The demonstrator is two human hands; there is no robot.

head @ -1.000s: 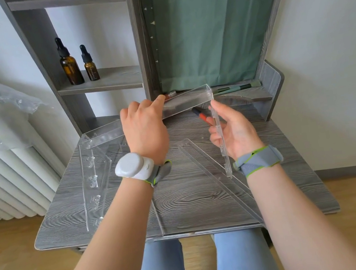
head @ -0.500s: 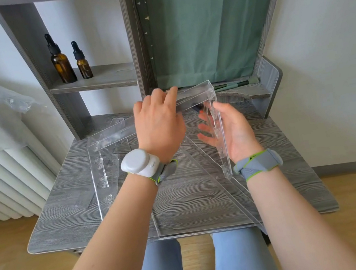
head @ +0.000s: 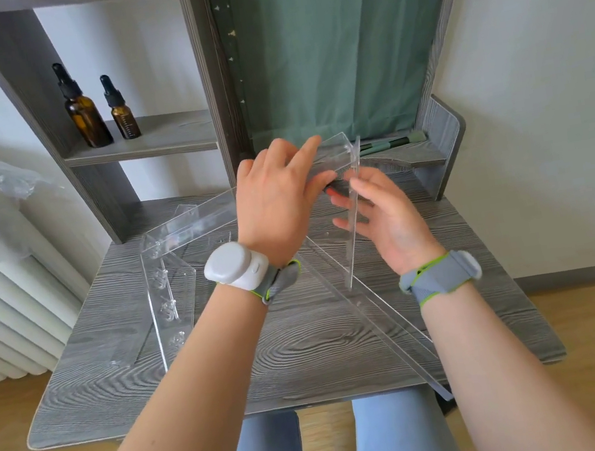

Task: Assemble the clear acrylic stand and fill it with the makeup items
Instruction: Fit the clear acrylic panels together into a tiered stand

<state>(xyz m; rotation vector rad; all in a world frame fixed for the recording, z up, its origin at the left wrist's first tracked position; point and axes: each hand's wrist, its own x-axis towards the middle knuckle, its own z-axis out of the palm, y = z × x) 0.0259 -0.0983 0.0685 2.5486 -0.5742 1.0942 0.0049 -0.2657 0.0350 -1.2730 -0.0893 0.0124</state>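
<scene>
Nearest, a loose long acrylic strip [head: 378,325] lies diagonally on the desk [head: 309,356], below the right wrist. The left hand [head: 277,205] grips the top rail of the acrylic stand [head: 186,219]; its fingers [head: 296,155] are curled over the rail, thumb underneath. The right hand [head: 383,211] is spread, fingers wide and straight, palm against the acrylic side panel [head: 353,212], which stands on edge just left of those fingers. Compared with half a second ago, the side panel's upper end has closed against the rail's right end, and the left fingers have slid farther right along the rail. Beyond the fingers, a green makeup brush [head: 392,142] rests on the small shelf, and two amber dropper bottles [head: 98,108] stand on the shelf far left.
</scene>
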